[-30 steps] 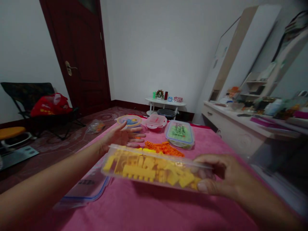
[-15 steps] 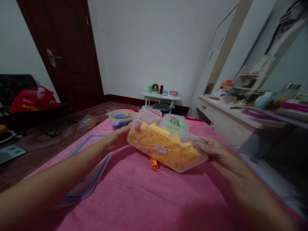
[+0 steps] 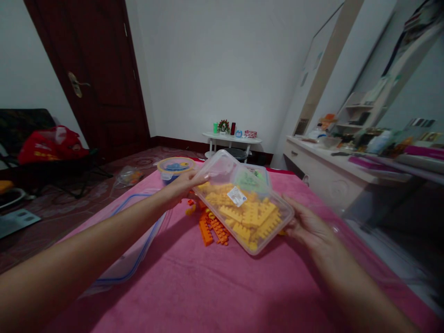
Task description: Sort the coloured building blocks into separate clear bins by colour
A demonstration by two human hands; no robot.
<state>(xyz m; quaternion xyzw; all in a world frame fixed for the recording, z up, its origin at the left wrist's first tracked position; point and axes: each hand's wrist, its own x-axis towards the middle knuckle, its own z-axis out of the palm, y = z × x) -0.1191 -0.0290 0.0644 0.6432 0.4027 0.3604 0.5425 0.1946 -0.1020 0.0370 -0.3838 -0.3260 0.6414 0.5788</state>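
A clear plastic container (image 3: 222, 167) is tilted steeply, its labelled bottom facing me. Yellow building blocks (image 3: 248, 217) show through that bottom. My left hand (image 3: 185, 187) grips its left side, and my right hand (image 3: 300, 219) grips its lower right side. Beneath and beside it, orange building blocks (image 3: 206, 231) lie on the pink cloth (image 3: 194, 286), with a few yellow and red pieces among them. Under my left forearm lies a clear lid with a blue seal (image 3: 133, 263). The container's opening faces away and is hidden.
A round lidded tub (image 3: 176, 166) stands behind my left hand. Behind the tilted container is a box with a green label (image 3: 258, 178). Farther off is a small white table (image 3: 231, 138). A white dresser (image 3: 319, 173) stands along the right, and a red bag (image 3: 52, 145) at the left.
Both hands have tipped the container further, turning its bottom toward me. More orange blocks, with yellow and red ones, now show on the cloth beneath it.
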